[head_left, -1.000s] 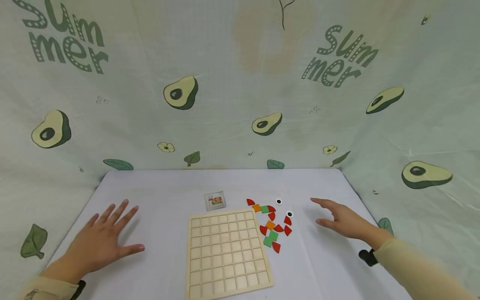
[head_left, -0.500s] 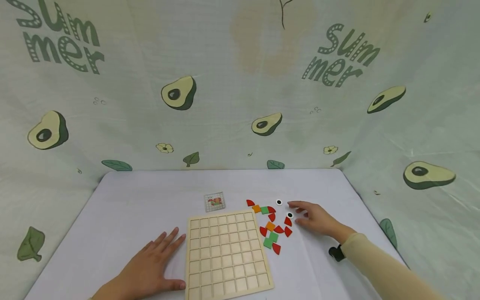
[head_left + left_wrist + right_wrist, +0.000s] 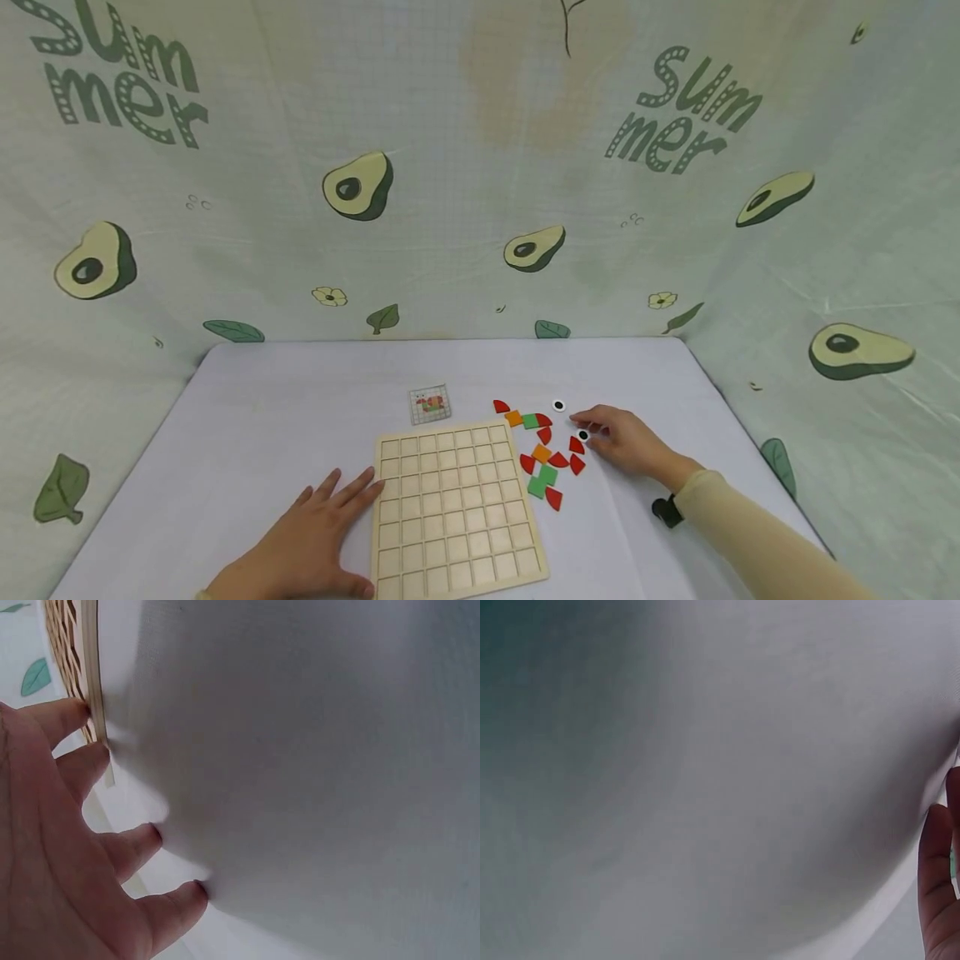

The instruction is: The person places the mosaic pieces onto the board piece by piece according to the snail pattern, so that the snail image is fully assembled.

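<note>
The wooden grid board (image 3: pixel 457 508) lies flat on the table. At its left edge my left hand (image 3: pixel 303 537) spreads its fingers, the index fingertip and thumb touching the frame. In the left wrist view two fingertips of the left hand (image 3: pixel 45 817) meet the board's side (image 3: pixel 93 667), and two others rest on the cloth. To the right of the board, my right hand (image 3: pixel 633 442) pinches a round black-and-white eye piece (image 3: pixel 583 435), partly covered by the fingers. Only part of the right hand (image 3: pixel 937 862) shows in the right wrist view.
Red quarter-circle pieces (image 3: pixel 553 498), green squares (image 3: pixel 537 487) and orange squares (image 3: pixel 542 453) lie scattered right of the board. A second eye piece (image 3: pixel 558 406) lies behind them. A small picture card (image 3: pixel 430 404) sits behind the board on the white table (image 3: pixel 300 392).
My left hand has come in from the far left to the board's edge. My right hand has moved left to the pieces, and the nearer eye piece has shifted slightly towards it.
</note>
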### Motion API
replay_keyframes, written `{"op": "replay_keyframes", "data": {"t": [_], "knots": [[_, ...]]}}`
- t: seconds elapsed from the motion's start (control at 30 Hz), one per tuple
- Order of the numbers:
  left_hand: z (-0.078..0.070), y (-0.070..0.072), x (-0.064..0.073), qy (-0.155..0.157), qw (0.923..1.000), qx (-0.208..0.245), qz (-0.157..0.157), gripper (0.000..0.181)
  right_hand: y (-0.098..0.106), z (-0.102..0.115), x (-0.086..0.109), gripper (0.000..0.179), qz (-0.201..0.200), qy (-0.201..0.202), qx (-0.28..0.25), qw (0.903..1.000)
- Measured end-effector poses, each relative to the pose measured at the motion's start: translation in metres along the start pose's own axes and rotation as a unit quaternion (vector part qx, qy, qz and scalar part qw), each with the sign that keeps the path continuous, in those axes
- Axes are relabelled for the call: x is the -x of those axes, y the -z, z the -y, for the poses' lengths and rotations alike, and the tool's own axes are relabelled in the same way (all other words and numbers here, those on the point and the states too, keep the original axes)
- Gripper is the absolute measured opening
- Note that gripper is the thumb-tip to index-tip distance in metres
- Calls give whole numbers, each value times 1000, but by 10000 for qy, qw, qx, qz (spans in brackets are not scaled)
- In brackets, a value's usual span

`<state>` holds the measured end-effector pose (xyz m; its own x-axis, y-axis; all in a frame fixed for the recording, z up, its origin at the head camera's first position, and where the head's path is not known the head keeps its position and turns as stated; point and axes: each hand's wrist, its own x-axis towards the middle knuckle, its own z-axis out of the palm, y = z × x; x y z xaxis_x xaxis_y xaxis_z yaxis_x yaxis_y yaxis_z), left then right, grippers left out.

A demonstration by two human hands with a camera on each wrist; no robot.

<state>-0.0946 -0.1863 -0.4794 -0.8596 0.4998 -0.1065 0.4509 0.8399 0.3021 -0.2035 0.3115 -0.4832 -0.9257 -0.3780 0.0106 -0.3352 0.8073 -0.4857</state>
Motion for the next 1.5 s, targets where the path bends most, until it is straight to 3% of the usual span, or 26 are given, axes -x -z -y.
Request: {"op": "replay_keyframes", "data": {"t": [0.33,0.63,1.2,1.5], "knots": [[-2,-1,0,24,10000,-90,23,126,2,1,4,35,-100,226,105,9996],[-4,3,2,-206,9985,-464,-227,127,4,2,5,31,-185,305,39,9994],[-13,6,-1,104,9999,-53,-19,129,13,8,9,30,-340,139,-323,9988],[-16,9,-2,226,9997,-74,24,128,13,33,-5,28,-272,336,-482,9979]]}}
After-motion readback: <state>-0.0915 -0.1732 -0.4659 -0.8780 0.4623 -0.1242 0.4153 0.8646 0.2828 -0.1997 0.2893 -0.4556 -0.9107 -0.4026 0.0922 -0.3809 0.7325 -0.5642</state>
